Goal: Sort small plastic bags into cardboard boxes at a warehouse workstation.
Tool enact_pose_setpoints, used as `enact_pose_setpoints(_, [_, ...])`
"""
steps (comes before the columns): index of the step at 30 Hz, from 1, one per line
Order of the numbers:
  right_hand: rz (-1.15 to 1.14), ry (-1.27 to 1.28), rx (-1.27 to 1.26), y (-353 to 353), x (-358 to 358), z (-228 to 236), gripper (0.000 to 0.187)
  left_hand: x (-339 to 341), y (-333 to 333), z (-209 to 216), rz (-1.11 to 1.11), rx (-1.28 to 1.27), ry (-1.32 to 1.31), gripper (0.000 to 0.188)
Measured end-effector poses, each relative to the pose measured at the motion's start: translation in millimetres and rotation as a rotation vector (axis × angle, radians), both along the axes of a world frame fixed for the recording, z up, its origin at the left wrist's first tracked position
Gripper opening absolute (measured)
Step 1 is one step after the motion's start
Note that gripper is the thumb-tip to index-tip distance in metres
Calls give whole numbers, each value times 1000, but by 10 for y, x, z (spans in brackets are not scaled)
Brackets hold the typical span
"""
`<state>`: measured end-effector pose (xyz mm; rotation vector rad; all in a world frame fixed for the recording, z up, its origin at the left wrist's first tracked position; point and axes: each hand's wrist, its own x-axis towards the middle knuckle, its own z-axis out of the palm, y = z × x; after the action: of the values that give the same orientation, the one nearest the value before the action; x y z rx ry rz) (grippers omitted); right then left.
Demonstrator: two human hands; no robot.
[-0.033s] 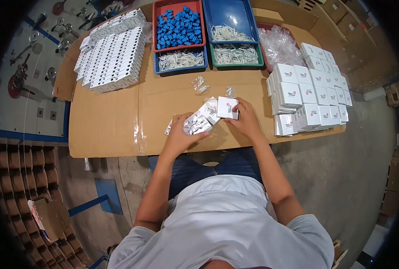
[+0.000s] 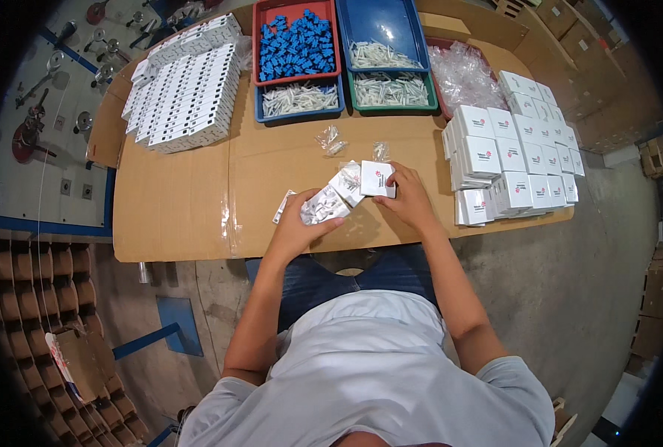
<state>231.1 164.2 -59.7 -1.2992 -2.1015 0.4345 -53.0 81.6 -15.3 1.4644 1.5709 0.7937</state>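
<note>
My right hand pinches the right edge of a small white square box with a red mark and dark print. My left hand is wrapped round the lower left of an open white box whose visible side looks silvery and wrinkled, its contents unclear. Between the two hands a white piece with clear film bridges them; whether it is a flap or a separate box I cannot tell. Another white piece shows behind my left fingers. Two small clear bags of white parts lie just beyond.
Rows of white switch-like units stand at left. Trays at the back hold blue pieces and white plugs. A red tray of clear bags is beside stacked white boxes at right. Cardboard covers the table.
Both hands and the boxes stay almost in place. The open box and the piece with film have tilted slightly, and the white piece behind my left fingers shows a little more.
</note>
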Motion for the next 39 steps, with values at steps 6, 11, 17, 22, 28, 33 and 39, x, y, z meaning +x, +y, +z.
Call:
enact_pose_setpoints(6, [-58, -6, -321, -75, 102, 379, 49, -247, -238, -99, 152, -332, -863, 58])
enact_pose_setpoints(11, [94, 1196, -912, -349, 209, 456, 59, -129, -354, -7, 57, -144, -641, 54])
enact_pose_setpoints(17, [345, 1281, -1063, -576, -13, 722, 76, 33, -328, 435, -212, 112, -124, 66])
enact_pose_setpoints(22, [435, 1017, -787, -633, -313, 816, 77, 110, -247, 647, -172, 117, -80, 88])
enact_pose_setpoints(28, [426, 712, -649, -688, -594, 908, 79, 171, -249, 494, 73, 327, -663, 128])
enact_pose_setpoints(33, [301, 827, -678, -861, -877, 785, 70, 354, -313, 193, 204, 401, -784, 76])
enact_pose_setpoints(39, [290, 714, -562, -949, -1010, 732, 64, 536, -335, 385, 454, 213, -1139, 66])
